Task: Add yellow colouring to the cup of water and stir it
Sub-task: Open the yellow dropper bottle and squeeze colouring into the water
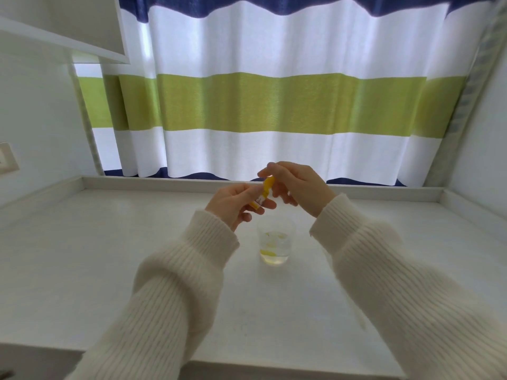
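Above the cup of water [276, 244], toward twelve o'clock from it, I hold the yellow colouring bottle [262, 196] up off the white table [109, 256]. My left hand [236, 202] curls around the bottle's lower body, and my right hand [295, 185] pinches its yellow cap [268, 182] at the top end. The bottle's long axis leans, base toward seven o'clock and cap toward one o'clock, so the cap end points up and away from the cup, not down at it. Yellow streaks already hang in the water, unmixed, so I judge the colouring is in and I am at the cap, most likely closing it, though I cannot tell which way it turns. Next, by my reckoning, comes setting the bottle down and finding something to stir with; I see no stirrer on the table.
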`<action>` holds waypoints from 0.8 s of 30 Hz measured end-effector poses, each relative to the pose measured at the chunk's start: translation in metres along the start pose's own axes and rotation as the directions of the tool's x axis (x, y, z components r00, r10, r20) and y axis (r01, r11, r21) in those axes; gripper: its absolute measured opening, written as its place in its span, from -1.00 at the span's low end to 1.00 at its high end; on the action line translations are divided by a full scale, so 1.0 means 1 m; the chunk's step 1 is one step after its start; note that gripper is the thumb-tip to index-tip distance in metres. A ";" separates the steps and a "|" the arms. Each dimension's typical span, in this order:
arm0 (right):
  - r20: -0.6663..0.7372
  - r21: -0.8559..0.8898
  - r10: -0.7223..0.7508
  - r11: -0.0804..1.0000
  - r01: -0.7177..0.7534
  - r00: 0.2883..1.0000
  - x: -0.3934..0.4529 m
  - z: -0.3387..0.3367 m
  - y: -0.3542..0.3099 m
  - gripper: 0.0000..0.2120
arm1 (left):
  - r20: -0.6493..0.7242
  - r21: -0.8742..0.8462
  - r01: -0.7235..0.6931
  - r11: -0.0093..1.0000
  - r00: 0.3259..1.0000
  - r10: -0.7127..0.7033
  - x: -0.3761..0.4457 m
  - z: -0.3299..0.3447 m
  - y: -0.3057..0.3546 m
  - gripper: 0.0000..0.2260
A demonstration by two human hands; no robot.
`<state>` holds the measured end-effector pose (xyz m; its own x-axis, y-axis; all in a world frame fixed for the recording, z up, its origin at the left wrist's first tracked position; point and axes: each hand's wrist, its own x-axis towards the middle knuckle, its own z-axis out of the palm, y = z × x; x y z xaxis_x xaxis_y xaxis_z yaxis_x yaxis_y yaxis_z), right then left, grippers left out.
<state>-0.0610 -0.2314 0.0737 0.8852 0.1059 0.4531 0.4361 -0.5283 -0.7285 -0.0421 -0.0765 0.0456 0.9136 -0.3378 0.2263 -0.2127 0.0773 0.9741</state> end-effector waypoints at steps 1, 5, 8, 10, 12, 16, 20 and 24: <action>0.050 0.105 -0.005 0.995 0.000 0.999 -0.001 -0.002 0.000 -0.77 | 0.016 -0.077 0.022 0.997 1.000 -0.021 0.000 -0.002 0.001 -0.83; 0.129 0.287 0.002 0.957 -0.040 0.992 -0.001 -0.006 0.005 -0.83 | 0.053 -0.139 0.030 0.990 0.998 -0.023 0.000 -0.005 0.000 -0.84; 0.094 0.298 0.020 0.953 -0.047 0.995 0.001 -0.005 0.003 -0.86 | -0.009 -0.095 -0.041 0.995 0.999 0.041 0.000 -0.003 -0.002 -0.85; 0.076 0.311 0.018 0.950 -0.041 0.997 0.002 -0.005 0.002 -0.87 | -0.049 0.052 -0.126 0.991 0.991 0.128 -0.001 -0.003 -0.002 -0.86; 0.061 0.326 0.011 0.945 -0.031 0.998 0.002 -0.005 0.001 -0.88 | -0.062 0.193 -0.213 0.958 0.972 0.228 -0.002 -0.003 -0.001 -0.89; 0.000 0.298 -0.030 0.954 0.029 1.000 -0.003 -0.003 0.000 -0.90 | -0.003 0.372 -0.263 0.890 0.959 0.285 -0.002 -0.006 0.007 -0.91; 0.026 0.256 -0.045 0.966 0.037 0.999 -0.006 0.001 -0.003 -0.86 | 0.066 0.561 -0.258 0.786 0.961 0.268 -0.001 -0.014 0.012 -0.84; -0.004 0.205 -0.028 0.978 0.029 1.000 -0.013 -0.006 0.003 -0.85 | 0.000 0.687 -0.107 0.718 0.989 0.147 0.003 -0.028 0.005 -0.81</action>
<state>-0.0725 -0.2396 0.0692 0.8717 0.1172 0.4758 0.4853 -0.3415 -0.8049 -0.0308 -0.0507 0.0511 0.8722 -0.3231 0.3672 -0.4889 -0.5532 0.6745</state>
